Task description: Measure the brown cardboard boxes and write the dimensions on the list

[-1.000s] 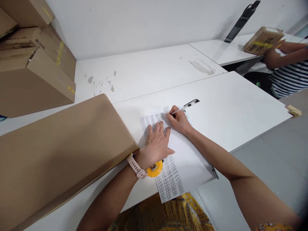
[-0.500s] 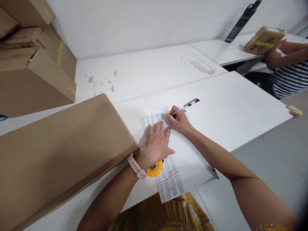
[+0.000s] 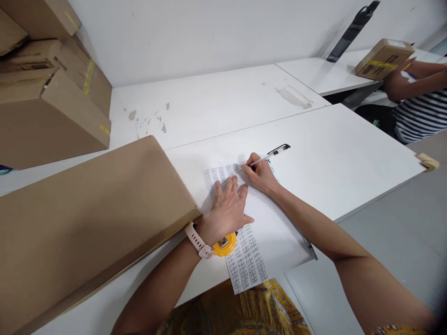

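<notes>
A sheet of paper point(image 3: 279, 232) lies on the white table, with columns of small handwriting down its left part. My left hand point(image 3: 228, 204) rests flat on it, fingers spread, a pink watch point(image 3: 199, 242) on the wrist. Under that wrist sits a yellow tape measure point(image 3: 226, 245), partly hidden. In my right hand point(image 3: 260, 174) a pen point(image 3: 277, 151) is pinched, its clear barrel and black end slanting up to the right. The pen's tip is at the writing near the top of the sheet.
A large cardboard box point(image 3: 94, 218) stands close to my left forearm. More cardboard boxes point(image 3: 73, 111) are stacked at the far left. At the upper right are a dark bottle point(image 3: 352, 32), a small taped box point(image 3: 382, 59) and another person in a striped top point(image 3: 424, 114).
Hardly anything differs. Both hands stay in place on the sheet, the right still holding the pen at the same column.
</notes>
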The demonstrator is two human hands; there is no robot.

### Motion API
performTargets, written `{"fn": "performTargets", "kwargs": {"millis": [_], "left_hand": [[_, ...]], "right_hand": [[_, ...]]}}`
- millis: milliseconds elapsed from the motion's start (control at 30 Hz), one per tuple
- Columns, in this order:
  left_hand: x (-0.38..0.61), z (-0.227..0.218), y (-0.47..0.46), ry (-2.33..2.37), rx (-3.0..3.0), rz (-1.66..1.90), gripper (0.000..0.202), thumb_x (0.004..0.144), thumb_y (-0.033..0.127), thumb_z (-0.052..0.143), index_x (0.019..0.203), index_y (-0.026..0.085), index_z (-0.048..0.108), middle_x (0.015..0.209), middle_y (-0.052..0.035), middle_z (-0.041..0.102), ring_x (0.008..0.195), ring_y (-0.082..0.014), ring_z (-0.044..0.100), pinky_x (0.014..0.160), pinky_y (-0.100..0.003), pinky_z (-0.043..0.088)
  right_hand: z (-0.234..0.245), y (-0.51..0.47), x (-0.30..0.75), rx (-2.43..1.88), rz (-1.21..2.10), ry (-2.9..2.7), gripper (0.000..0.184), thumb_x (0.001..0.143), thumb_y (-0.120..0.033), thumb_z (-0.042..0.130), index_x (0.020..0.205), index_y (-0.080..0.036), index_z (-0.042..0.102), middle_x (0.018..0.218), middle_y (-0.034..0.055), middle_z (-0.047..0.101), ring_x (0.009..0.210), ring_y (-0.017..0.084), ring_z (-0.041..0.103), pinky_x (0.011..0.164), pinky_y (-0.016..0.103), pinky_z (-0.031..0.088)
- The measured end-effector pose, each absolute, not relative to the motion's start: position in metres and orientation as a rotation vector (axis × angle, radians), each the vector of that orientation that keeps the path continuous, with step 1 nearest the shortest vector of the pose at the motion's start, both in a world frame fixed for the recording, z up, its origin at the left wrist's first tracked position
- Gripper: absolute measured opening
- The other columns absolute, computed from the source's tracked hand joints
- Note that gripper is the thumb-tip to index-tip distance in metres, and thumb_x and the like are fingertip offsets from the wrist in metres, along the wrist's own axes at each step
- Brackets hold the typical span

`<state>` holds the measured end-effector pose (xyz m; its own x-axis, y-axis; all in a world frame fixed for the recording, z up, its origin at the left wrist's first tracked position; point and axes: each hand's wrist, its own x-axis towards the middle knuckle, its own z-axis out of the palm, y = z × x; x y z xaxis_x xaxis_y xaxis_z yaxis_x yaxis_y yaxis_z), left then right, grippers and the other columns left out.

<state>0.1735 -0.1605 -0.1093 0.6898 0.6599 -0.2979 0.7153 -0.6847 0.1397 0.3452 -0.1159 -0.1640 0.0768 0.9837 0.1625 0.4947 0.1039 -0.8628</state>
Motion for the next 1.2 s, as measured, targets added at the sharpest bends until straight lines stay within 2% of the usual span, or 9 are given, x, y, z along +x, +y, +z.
{"fn": "performTargets", "kwargs": {"millis": [1200], "left_hand": [[0.1724,-0.1122,-0.1615,1.11,2.674,-0.291,0.091,0.086,0.061,0.066,0.153,0.008,0.036,0.163,-0.0293,0.026,0.153,-0.0415,0.021,0.119,-0.063,0.022]], "right_hand": [[-0.1612,-0.1172,0.3442,-1.56,0.699,-1.539,0.018,0.082,-0.026,0.056,0.074,-0.025,0.04,0.055,-0.0074,0.036,0.053,0.013,0.034,0.053,0.03,0.028]]}}
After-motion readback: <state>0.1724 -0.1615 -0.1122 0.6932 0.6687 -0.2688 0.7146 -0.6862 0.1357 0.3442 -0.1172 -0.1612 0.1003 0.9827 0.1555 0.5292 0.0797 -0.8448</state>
